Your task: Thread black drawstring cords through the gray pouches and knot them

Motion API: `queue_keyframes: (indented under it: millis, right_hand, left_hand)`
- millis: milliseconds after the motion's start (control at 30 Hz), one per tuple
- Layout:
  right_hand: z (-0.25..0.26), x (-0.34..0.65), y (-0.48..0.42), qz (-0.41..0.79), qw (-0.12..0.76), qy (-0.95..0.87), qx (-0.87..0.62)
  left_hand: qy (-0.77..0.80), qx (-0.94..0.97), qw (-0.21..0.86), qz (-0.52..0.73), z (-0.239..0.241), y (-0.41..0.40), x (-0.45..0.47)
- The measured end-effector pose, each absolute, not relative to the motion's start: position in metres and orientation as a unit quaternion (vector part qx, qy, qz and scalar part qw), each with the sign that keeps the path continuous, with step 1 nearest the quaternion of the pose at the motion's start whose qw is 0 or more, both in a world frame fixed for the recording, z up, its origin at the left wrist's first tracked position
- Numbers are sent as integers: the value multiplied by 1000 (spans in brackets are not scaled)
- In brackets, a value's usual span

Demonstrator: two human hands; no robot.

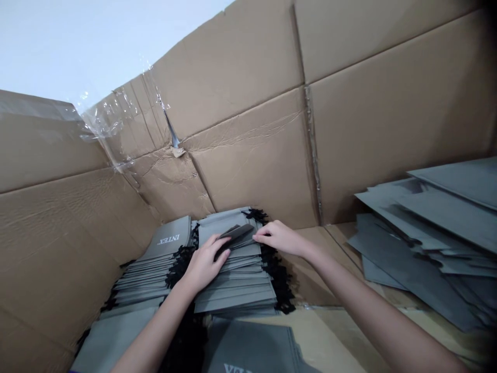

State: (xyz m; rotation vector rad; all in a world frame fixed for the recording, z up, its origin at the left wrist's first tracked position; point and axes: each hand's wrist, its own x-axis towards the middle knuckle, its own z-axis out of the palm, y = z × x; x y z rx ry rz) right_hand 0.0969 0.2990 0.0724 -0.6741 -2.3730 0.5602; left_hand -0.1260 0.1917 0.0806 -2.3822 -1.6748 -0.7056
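Both hands (205,263) hold flat, matte grey rectangular bags (241,236).

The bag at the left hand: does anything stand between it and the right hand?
Nothing visible does. The right hand's fingertips are at the far end of the bag from the left hand; whether they touch it, I cannot tell.

Flat dark-grey pouch (241,232), aslant atop a layered stack of grey pouches (238,291) with black cords (278,277).
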Motion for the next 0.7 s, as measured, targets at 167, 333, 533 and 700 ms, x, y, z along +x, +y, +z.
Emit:
queue_keyframes:
  millis: [167,333,533,700]
  right_hand:
    - [73,85,291,155,379,-874,-260]
    - [72,79,287,143,427,-864,-226]
    - [79,90,281,112,482,-847,-195]
    - [84,101,278,80,354,-924,-119]
  left_hand:
    - [-573,-779,94,-236,77,197,-128]
    - [-594,-754,130,-248,77,198,-133]
    - [-627,-704,192,-271,82,196,-139]
    - [-618,-705,219,-270,86,194,-143]
